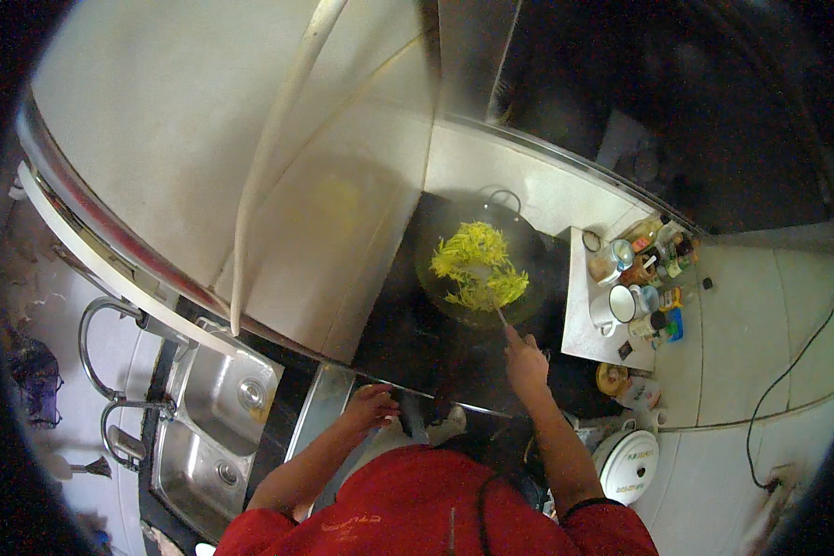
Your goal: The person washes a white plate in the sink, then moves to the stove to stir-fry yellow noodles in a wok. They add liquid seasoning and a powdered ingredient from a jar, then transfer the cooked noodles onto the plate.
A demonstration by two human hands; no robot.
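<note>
My right hand [527, 363] grips the handle of a metal spatula [502, 317], whose far end is among yellow-green shreds of food [474, 254]. The shreds lie in a loose heap inside a dark wok [436, 306], with a bare patch near the middle. A loop handle [506, 197] stands at the wok's far rim. Under the wok is a black stovetop [396, 326]. My left hand [372, 405] hangs by the front edge of the counter, fingers loosely bent, with nothing seen in it.
Right of the wok, a white shelf [577, 333] bears a white enamel mug [612, 310], jars and bottles. A lidded white pot [629, 465] stands lower right. To the left are a double steel sink [201, 445] and a pale hanging pipe or hose [250, 194]. Haze hangs above the wok.
</note>
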